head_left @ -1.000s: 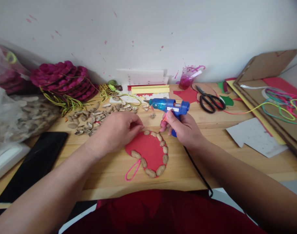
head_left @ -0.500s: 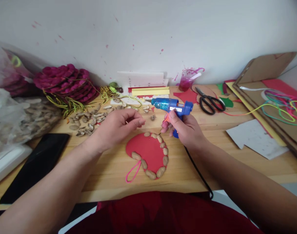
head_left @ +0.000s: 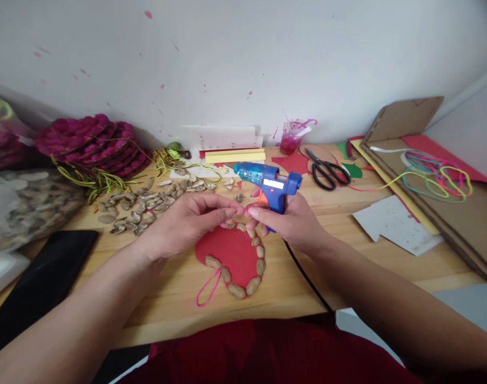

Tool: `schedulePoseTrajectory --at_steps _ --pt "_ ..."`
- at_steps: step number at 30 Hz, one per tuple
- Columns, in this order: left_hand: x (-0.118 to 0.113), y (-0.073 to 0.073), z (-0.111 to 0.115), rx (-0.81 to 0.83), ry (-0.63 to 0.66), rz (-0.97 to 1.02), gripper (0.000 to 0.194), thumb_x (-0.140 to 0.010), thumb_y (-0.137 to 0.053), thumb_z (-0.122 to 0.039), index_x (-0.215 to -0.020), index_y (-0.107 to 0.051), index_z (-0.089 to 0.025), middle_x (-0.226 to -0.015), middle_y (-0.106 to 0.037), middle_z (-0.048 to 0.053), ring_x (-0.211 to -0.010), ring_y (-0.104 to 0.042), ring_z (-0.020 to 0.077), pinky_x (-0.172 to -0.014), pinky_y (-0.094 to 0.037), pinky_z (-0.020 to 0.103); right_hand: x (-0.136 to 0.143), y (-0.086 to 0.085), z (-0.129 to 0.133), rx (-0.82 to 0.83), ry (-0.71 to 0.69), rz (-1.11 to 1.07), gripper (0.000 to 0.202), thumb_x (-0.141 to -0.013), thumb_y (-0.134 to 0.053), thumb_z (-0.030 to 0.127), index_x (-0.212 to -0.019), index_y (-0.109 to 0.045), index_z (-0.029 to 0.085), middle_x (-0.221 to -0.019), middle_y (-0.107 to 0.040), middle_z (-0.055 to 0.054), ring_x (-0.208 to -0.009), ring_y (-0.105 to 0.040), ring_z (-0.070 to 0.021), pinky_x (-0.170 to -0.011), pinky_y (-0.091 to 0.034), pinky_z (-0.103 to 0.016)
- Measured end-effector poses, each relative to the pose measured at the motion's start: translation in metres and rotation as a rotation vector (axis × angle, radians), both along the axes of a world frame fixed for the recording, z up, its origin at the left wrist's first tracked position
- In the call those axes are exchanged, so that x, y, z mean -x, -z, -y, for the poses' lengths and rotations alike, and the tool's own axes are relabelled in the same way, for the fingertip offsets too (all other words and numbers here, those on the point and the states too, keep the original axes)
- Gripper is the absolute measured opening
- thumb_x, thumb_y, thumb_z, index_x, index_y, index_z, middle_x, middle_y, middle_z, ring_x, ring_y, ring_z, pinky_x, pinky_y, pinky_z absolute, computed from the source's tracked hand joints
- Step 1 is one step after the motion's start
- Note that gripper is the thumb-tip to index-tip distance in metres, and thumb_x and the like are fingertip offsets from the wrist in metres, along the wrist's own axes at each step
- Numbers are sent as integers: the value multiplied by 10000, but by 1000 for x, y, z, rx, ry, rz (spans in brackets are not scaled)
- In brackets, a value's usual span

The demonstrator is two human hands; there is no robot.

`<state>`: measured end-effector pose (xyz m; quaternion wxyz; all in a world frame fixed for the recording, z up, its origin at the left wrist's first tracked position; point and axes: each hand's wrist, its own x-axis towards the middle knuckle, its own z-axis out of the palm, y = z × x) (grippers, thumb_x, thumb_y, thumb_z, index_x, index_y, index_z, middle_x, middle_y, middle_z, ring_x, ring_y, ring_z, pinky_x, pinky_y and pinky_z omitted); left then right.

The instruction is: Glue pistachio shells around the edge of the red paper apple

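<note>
A red heart-shaped piece (head_left: 231,248) lies on the wooden table with peanut shells (head_left: 261,265) along much of its edge and a pink loop (head_left: 208,290) at its notch. Above its upper left edge, my left hand (head_left: 197,216) is closed in a pinch; what it holds is too small to make out. My right hand (head_left: 287,218) is wrapped round a blue glue gun (head_left: 267,181), whose nozzle points left. The thumb of my right hand meets the fingertips of my left hand.
Loose shells (head_left: 147,201) lie at the left, near a dark flat object (head_left: 39,282) and magenta bundles (head_left: 95,144). Behind stands a stained cup (head_left: 292,140). Black scissors (head_left: 327,170), a grey card (head_left: 393,224) and cardboard with coloured cords (head_left: 439,173) are at the right.
My hands have come together, their fingertips now meeting above the heart. The glue gun has tilted slightly, and the whole view has shifted.
</note>
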<state>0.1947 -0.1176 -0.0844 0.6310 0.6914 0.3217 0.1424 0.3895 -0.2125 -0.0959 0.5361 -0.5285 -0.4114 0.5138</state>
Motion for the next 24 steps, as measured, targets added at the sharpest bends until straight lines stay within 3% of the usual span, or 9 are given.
schedulePoseTrajectory --at_steps 6,14,20,24 --pt "-1 0 4 28 39 25 306 -877 -720 -393 -1107 -790 -203 -966 -791 68 -814 -689 152 -745 -553 270 1 1 -3 -19 58 15 291 -728 -753 168 -970 -596 209 -761 -716 26 -656 -769 -181 -457 -551 -207" --pt "0 -5 5 65 60 31 351 -896 -711 -379 -1207 -762 -225 -949 -784 57 -745 -661 124 -675 -530 234 -1 0 -3 -40 106 78 307 -710 -775 179 -968 -611 207 -776 -699 29 -695 -768 -184 -469 -558 -219" --pt "1 -7 5 94 86 29 334 -894 -713 -379 -1198 -770 -254 -961 -784 56 -771 -670 129 -712 -543 245 -2 3 -1 -71 85 139 289 -739 -765 204 -986 -615 204 -783 -712 11 -692 -778 -210 -471 -566 -237" --pt "1 -6 6 115 91 6 369 -869 -739 -393 -1209 -765 -252 -939 -779 57 -741 -658 129 -680 -540 253 -5 5 -1 -107 94 266 280 -732 -751 161 -988 -649 210 -797 -722 10 -680 -769 -198 -556 -611 -274"
